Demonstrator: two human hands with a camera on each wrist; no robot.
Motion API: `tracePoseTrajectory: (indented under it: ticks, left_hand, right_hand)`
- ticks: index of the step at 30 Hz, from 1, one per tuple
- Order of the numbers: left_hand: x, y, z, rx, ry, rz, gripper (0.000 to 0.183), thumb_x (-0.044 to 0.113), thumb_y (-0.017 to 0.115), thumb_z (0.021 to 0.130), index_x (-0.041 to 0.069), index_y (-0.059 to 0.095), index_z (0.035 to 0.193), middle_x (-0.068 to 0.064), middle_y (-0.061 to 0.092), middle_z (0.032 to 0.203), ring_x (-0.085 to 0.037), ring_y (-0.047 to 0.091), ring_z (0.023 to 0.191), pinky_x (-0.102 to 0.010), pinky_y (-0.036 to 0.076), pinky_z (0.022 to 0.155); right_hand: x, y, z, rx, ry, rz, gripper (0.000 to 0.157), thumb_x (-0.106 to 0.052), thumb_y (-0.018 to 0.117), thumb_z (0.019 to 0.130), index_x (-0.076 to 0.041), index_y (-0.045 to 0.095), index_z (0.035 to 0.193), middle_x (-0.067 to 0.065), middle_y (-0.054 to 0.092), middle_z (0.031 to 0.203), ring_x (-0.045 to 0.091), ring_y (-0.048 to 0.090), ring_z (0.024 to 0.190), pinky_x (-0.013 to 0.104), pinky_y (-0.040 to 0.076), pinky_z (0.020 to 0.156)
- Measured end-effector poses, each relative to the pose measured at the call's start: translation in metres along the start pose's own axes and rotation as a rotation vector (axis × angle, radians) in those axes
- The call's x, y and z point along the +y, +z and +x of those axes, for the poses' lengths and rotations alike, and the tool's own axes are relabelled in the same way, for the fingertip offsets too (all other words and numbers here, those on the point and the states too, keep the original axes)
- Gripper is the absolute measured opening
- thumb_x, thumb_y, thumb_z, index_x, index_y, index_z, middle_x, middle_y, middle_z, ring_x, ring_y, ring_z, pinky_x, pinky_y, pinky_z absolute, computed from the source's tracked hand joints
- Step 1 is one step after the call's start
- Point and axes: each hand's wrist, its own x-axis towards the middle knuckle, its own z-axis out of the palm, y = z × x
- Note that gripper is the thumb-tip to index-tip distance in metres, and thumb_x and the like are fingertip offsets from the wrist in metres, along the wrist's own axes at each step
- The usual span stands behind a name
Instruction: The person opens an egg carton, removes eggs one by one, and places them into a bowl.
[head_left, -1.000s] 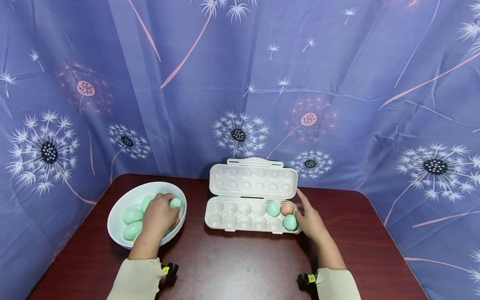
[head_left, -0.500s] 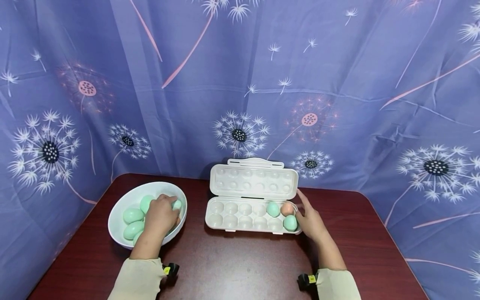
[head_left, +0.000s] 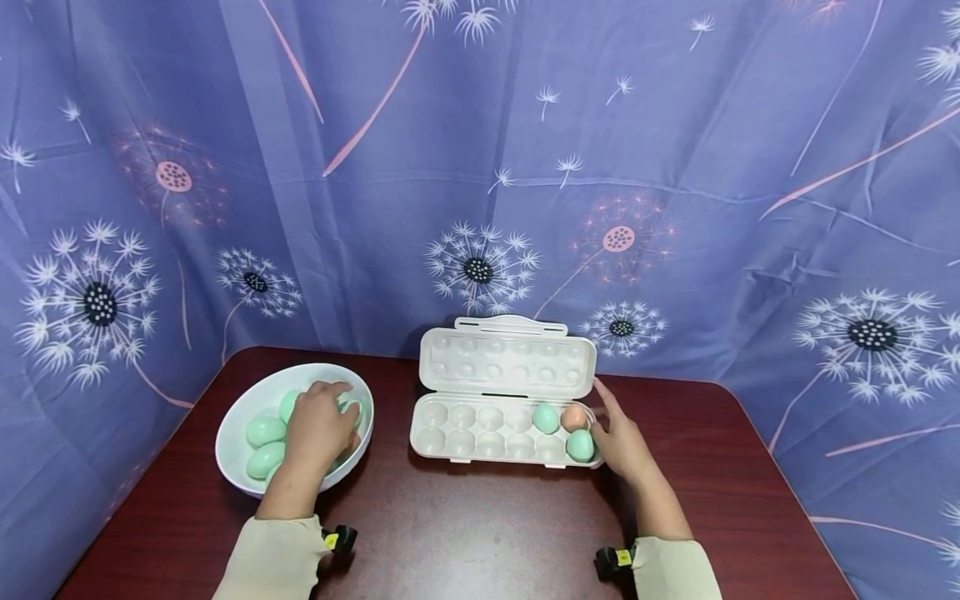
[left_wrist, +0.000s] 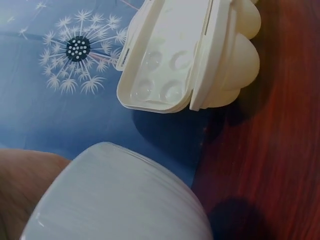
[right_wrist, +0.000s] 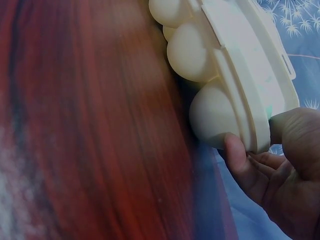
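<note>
My left hand (head_left: 318,425) reaches into a white bowl (head_left: 232,425) at the table's left. Its index finger and thumb curl round a pale green egg (head_left: 351,410) near the bowl's right side. More green eggs (head_left: 266,432) lie to the left of that hand. In the left wrist view the bowl's outer wall (left_wrist: 120,200) hides most of the hand. My right hand (head_left: 622,442) holds the right end of an opened white egg carton (head_left: 472,458). The right wrist view shows its fingers (right_wrist: 235,152) gripping the carton's end cup and rim.
Two green eggs (head_left: 580,446) and an orange-brown egg (head_left: 573,417) sit in cups at the carton's right end. The carton's lid (head_left: 507,363) leans back toward a blue dandelion-print curtain (head_left: 480,167). All stand on a dark red-brown wooden table (head_left: 480,533).
My left hand stays in the bowl. Its fingers shift slightly around the green egg, now covering more of it. The right hand and the carton have not moved.
</note>
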Motion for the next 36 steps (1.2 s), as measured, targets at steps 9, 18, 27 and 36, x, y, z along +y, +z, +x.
tracePoseTrajectory:
  ticks: [9,18,27,36]
  left_hand:
    - [0.018,-0.005,-0.003,0.156,0.056,-0.104,0.03,0.016,0.062,0.094,0.003,0.071,0.12,-0.02,0.068,0.114,-0.037,0.066,0.102,-0.05,0.052,0.087]
    - [0.041,0.001,-0.01,0.203,0.169,-0.185,0.025,0.012,0.066,0.092,0.004,0.073,0.114,-0.015,0.069,0.106,-0.032,0.065,0.097,-0.047,0.052,0.084]
    - [0.06,0.018,-0.015,0.153,0.248,-0.172,0.027,0.014,0.07,0.09,0.006,0.073,0.115,-0.013,0.067,0.108,-0.029,0.065,0.098,-0.045,0.054,0.083]
    - [0.083,0.031,-0.015,0.021,0.288,-0.161,0.035,0.017,0.073,0.089,0.006,0.071,0.122,-0.012,0.067,0.114,-0.03,0.066,0.106,-0.046,0.055,0.09]
  right_hand:
    - [0.001,-0.002,0.001,-0.007,0.016,0.012,0.073,-0.005,0.052,0.097,-0.022,0.022,0.162,0.022,0.068,0.128,0.038,0.065,0.111,0.05,0.05,0.093]
    - [-0.001,-0.002,0.0,-0.025,0.025,0.034,0.073,-0.005,0.051,0.098,-0.024,0.021,0.162,0.021,0.067,0.128,0.034,0.066,0.111,0.046,0.051,0.091]
    - [0.0,-0.001,0.001,-0.016,0.022,0.036,0.073,-0.005,0.052,0.098,-0.024,0.022,0.162,0.02,0.068,0.127,0.033,0.066,0.112,0.046,0.051,0.092]
    - [-0.001,-0.002,0.0,-0.012,0.019,0.029,0.074,-0.006,0.054,0.098,-0.025,0.022,0.162,0.019,0.069,0.126,0.033,0.066,0.112,0.046,0.05,0.092]
